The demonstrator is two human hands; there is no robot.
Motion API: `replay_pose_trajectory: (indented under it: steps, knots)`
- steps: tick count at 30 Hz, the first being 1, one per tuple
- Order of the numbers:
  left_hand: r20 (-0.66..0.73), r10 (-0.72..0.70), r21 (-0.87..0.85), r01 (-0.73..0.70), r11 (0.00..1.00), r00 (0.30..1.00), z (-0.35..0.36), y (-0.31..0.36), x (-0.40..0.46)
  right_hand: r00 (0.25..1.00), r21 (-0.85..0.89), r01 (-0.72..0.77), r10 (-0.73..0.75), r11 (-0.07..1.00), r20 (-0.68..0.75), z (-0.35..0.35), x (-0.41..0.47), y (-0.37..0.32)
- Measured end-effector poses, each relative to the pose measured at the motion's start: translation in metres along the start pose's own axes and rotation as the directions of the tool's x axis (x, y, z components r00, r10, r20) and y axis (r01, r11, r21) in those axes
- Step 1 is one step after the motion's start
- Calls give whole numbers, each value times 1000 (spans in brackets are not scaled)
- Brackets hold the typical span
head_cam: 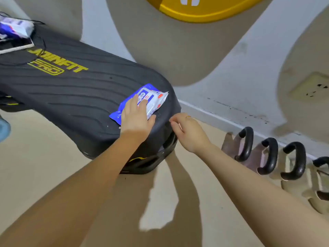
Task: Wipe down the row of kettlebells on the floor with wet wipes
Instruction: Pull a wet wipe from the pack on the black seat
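I see wet wipes pack (142, 102) on bench (71, 90), at its near end | my left hand (136, 118) on pack | my right hand (188, 132) just right of bench end | kettlebells (270, 155) in row right of bench, along wall (231, 68) | second pack (14, 27) on bench's far end

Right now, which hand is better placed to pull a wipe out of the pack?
The right hand. It is free, with fingers pinched beside the wet wipes pack on the black bench, while the left hand already lies flat on the pack, steadying it.
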State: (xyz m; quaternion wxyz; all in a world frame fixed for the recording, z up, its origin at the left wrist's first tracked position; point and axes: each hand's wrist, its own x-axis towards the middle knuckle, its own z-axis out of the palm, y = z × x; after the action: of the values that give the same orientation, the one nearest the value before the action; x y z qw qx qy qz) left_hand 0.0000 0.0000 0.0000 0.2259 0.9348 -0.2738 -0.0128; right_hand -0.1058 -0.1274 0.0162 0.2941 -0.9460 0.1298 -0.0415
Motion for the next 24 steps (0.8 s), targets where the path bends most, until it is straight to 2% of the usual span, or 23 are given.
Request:
replay_pose_trajectory:
  steps: [2, 3, 4, 6, 8, 9, 11, 15, 19, 24]
  knots:
    - [16, -153, 55, 152, 987, 988, 3, -11, 14, 999, 13, -12, 12, 1000, -53, 8, 14, -2]
    - [24, -185, 63, 184, 981, 982, 7, -16, 19, 997, 17, -9, 11, 1000, -77, 12, 19, -2]
    - [4, -157, 72, 156, 985, 988, 11, -21, 22, 995, 10, 4, -3, 1000, -97, 15, 22, -4]
    - [-51, 1, 57, 2, 998, 999, 17, -29, 20, 986, 30, 36, -30, 999, -161, 20, 32, -3]
    - [-112, 143, -22, -146, 989, 983, 19, -41, 15, 975, 28, 80, -72, 996, -211, 20, 41, -4]
    - [-97, 184, -61, -190, 980, 978, 18, -46, 13, 972, -2, 114, -112, 993, -208, 20, 46, -3]
    - [-55, 235, -142, -241, 960, 970, 14, -53, 11, 971, -69, 179, -187, 981, -150, 22, 56, -2]
    - [-63, 279, -127, -285, 950, 958, 14, -58, 9, 988, -37, 153, -152, 988, 9, 24, 72, -4]
    - [-100, 220, -174, -235, 956, 970, 11, -53, 11, 972, -177, 228, -213, 958, 98, 21, 83, -5]
    - [-116, 184, -170, -202, 965, 976, 15, -51, 12, 926, -319, 337, -250, 886, 283, 7, 95, -6]
